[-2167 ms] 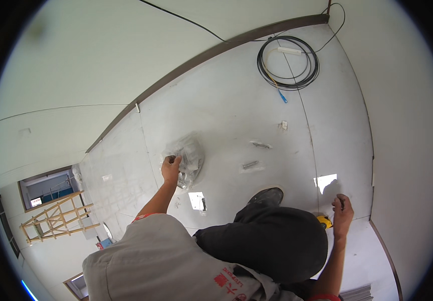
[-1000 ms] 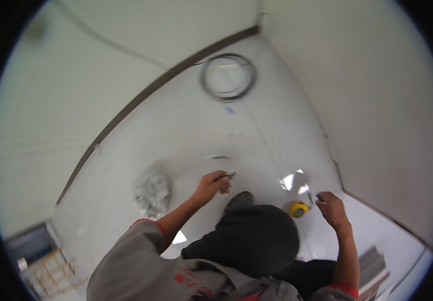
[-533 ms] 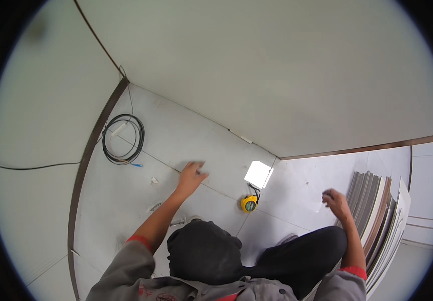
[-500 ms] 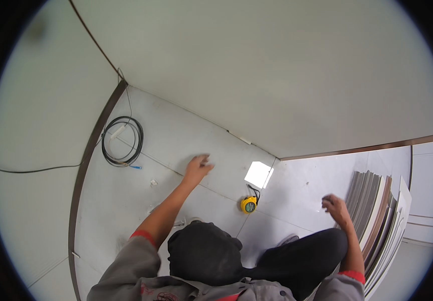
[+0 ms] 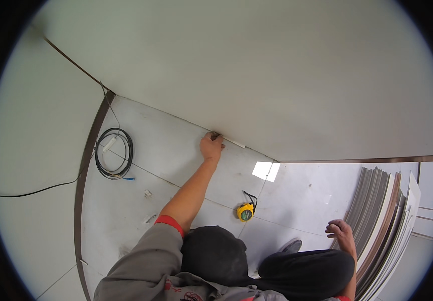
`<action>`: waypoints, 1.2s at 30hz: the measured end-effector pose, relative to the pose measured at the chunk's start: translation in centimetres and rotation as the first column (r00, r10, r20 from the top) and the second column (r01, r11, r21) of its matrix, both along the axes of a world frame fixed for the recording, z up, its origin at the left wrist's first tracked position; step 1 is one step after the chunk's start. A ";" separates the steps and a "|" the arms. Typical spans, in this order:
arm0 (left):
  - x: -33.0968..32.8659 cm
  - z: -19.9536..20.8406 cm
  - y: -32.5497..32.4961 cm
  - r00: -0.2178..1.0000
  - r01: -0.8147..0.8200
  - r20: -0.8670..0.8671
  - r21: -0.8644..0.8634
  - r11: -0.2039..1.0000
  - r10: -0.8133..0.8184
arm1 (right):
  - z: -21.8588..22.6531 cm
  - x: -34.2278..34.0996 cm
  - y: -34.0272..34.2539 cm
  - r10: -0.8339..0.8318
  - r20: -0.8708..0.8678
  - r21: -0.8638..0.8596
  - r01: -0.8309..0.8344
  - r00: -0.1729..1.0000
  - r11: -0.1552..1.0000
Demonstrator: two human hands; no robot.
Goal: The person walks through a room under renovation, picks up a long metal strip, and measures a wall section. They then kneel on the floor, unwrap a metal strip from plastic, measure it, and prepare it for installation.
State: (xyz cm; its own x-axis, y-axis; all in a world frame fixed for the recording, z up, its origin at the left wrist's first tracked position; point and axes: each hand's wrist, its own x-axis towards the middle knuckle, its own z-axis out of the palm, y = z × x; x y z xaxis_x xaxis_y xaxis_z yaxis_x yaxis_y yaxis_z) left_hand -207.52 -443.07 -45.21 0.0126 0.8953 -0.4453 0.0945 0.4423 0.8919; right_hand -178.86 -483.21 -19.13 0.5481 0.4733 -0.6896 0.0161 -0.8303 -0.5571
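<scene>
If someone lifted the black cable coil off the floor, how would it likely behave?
The cable coil would probably flex and sag, as its loops look thin and loosely gathered. Lifting may tug the thin line running from it toward the wall corner. Its blue-tipped end, sticking out past the loops, would likely dangle.

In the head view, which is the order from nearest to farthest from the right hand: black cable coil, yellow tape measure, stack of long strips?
From the right hand:
1. Stack of long strips, to its right.
2. Yellow tape measure, to its left.
3. Black cable coil, much farther left.
</scene>
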 end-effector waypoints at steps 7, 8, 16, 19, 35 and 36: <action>0.2 0.0 -1.4 0.816 0.365 -0.548 0.239 0.900 -0.185 | -1.0 1.0 2.0 0.059 -0.040 0.077 -0.056 0.997 0.995; 0.5 0.1 -3.7 0.736 0.531 -0.642 0.352 0.771 -0.214 | -0.8 0.8 2.0 0.049 -0.035 0.087 -0.046 0.998 0.995; 1.6 -1.8 -0.2 0.048 0.993 -0.910 0.089 -0.081 -0.411 | -0.8 0.1 1.3 0.132 0.023 0.059 -0.134 0.991 0.989; 0.2 -3.7 0.5 0.148 0.975 -0.948 0.187 -0.121 -0.281 | -1.4 1.1 1.3 0.211 -0.050 0.154 -0.201 0.976 0.967; 0.2 -13.2 4.5 0.105 0.912 -0.992 0.122 -0.391 -0.065 | 4.5 -6.6 0.5 -0.075 -0.184 0.278 0.125 0.980 0.952; -0.3 -13.7 5.0 0.110 0.917 -0.992 0.128 -0.378 -0.068 | 4.4 -6.8 0.9 -0.075 -0.212 0.292 0.137 0.974 0.947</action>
